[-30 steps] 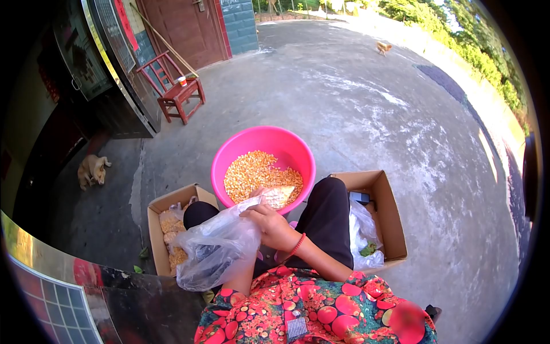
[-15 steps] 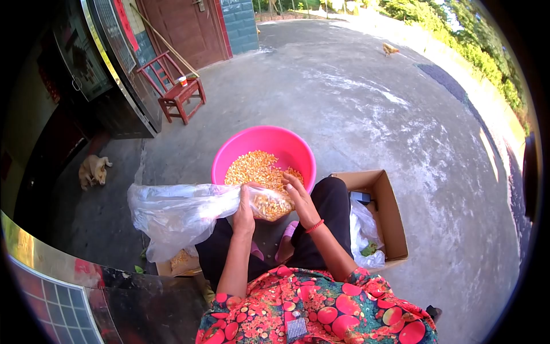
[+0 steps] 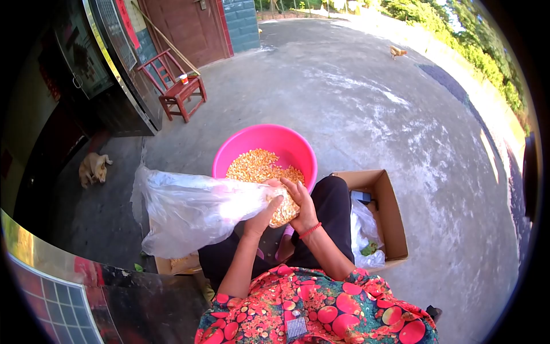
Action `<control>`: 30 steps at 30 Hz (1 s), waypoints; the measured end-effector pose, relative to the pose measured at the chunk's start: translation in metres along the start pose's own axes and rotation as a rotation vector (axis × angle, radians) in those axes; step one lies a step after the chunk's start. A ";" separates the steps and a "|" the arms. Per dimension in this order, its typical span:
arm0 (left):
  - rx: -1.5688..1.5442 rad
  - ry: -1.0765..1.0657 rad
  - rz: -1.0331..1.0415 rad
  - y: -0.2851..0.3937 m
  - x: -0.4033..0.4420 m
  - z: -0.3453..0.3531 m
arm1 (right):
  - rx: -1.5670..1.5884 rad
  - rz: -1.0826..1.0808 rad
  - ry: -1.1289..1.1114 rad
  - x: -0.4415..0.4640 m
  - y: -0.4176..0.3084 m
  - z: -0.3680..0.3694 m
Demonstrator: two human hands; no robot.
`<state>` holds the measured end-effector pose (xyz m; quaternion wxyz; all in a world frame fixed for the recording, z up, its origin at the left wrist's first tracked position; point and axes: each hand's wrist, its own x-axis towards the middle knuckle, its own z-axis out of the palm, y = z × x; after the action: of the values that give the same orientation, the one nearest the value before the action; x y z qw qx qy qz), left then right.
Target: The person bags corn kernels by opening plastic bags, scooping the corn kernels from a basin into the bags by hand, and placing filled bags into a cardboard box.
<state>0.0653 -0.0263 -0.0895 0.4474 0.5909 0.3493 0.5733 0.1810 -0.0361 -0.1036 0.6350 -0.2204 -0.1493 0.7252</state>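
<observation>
A clear plastic bag (image 3: 192, 209) stretches out to the left, with corn kernels (image 3: 283, 213) bunched in its right end. Around the neck of that filled end, my left hand (image 3: 264, 217) is closed, thumb on top. Against the right side of the bulge, my right hand (image 3: 302, 205) is closed, its fingers curved over the bag. Just beyond both hands stands a pink basin (image 3: 298, 146) holding loose corn kernels (image 3: 255, 163). The bag's filled end is over the basin's near rim, and the hands cover part of it.
A cardboard box (image 3: 391, 215) with plastic bags and a dark item stands at my right. Another box (image 3: 172, 265) is partly hidden at left. Farther off are a red wooden chair (image 3: 182, 94) with a cup, a dog (image 3: 94, 169) and a chicken (image 3: 397, 52).
My left hand has moved right along the bag, up to the kernels. My right hand has closed in on the filled end, and the bag has shifted right.
</observation>
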 end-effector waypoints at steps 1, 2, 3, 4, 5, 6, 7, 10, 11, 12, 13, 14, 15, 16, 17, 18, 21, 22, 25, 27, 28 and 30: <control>0.064 -0.020 0.052 0.000 -0.002 0.005 | -0.003 0.000 0.000 -0.001 -0.002 0.002; 0.082 -0.033 0.062 -0.001 -0.002 0.006 | -0.012 -0.004 0.002 -0.001 -0.004 0.003; 0.071 -0.036 0.054 0.000 -0.001 0.005 | -0.022 -0.008 0.004 -0.002 -0.005 0.004; 0.079 -0.044 0.060 0.001 -0.002 0.006 | -0.023 -0.009 0.004 -0.001 -0.004 0.002; 0.067 -0.041 0.050 0.001 -0.002 0.004 | -0.020 -0.006 0.005 0.002 -0.003 -0.002; 0.053 -0.034 0.038 0.002 -0.001 0.001 | -0.016 -0.004 0.004 0.004 -0.002 -0.004; 0.036 -0.025 0.023 0.002 0.000 -0.002 | -0.017 -0.004 0.003 0.005 0.001 -0.006; -0.023 0.002 -0.021 0.005 0.005 -0.011 | -0.059 -0.003 0.068 0.004 0.007 -0.002; -0.037 0.004 -0.031 0.006 0.007 -0.013 | -0.058 -0.002 0.068 0.003 0.007 -0.003; -0.044 0.005 -0.037 0.007 0.008 -0.016 | -0.114 0.033 -0.008 0.003 0.009 -0.004; -0.043 -0.007 -0.040 0.009 0.008 -0.019 | -0.170 0.068 -0.084 0.004 0.010 -0.006; -0.041 -0.018 -0.043 0.010 0.009 -0.022 | -0.247 0.106 -0.102 0.007 0.013 -0.011; -0.039 -0.040 -0.049 0.012 0.009 -0.024 | -0.246 0.106 -0.102 0.007 0.013 -0.011; -0.080 -0.030 -0.075 0.014 0.009 -0.023 | -0.255 0.113 -0.138 0.006 0.012 -0.010; -0.079 -0.031 -0.075 0.011 0.008 -0.025 | -0.266 0.120 -0.174 0.006 0.012 -0.008; 0.026 -0.123 -0.099 0.004 0.008 -0.030 | -0.294 0.064 -0.207 0.003 0.010 -0.003; 0.184 -0.278 -0.150 -0.018 0.003 -0.030 | -0.644 -0.169 -0.381 -0.008 -0.005 0.009; 0.154 -0.291 -0.166 -0.024 -0.003 -0.025 | -0.860 -0.219 -0.450 -0.006 -0.010 0.003; 0.183 -0.342 -0.193 -0.031 -0.017 -0.024 | -1.100 -0.158 -0.537 -0.010 -0.019 0.010; 0.342 -0.637 -0.561 -0.018 -0.016 -0.022 | -1.079 -0.023 -0.466 -0.014 -0.024 0.013; 0.353 -0.467 -0.321 -0.033 -0.028 -0.013 | -1.101 -0.154 -0.471 -0.013 -0.021 0.012; 0.286 -0.570 -0.383 -0.023 -0.020 -0.014 | -1.116 -0.282 -0.473 -0.014 -0.017 0.012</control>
<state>0.0514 -0.0346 -0.1190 0.5389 0.7072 0.3915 0.2369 0.1912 -0.0467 -0.0831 0.4636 -0.3307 -0.6701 0.4761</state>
